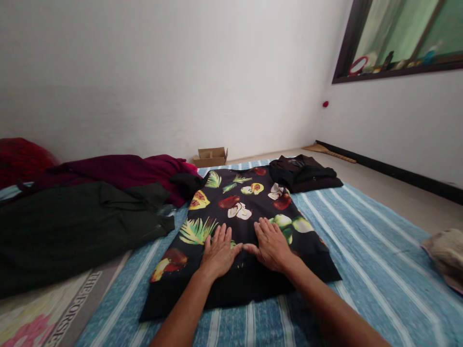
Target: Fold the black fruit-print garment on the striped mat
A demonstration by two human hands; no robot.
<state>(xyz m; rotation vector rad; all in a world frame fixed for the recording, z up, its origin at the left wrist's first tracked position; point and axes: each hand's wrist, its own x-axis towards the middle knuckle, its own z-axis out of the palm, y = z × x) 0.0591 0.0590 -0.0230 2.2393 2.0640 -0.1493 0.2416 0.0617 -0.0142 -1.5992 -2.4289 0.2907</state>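
Note:
A black sweatshirt (238, 231) printed with fruit and leaves lies spread in front of me, its plain black hem toward my body. My left hand (220, 253) rests flat on its lower middle, fingers stretched out. Beside it my right hand (271, 246) also lies flat on the cloth, the two thumbs almost meeting. Neither hand grips anything. The sleeves look tucked out of sight, and the far edge is partly hidden by dark clothing at its right corner.
Folded dark clothes (306, 176) sit behind on the right. To the left lie a dark green garment (83, 226) and a maroon one (126, 173). A blue striped sheet (365, 246) is underneath. A cardboard box (211, 156) stands by the wall; a beige cloth bundle (446, 255) lies far right.

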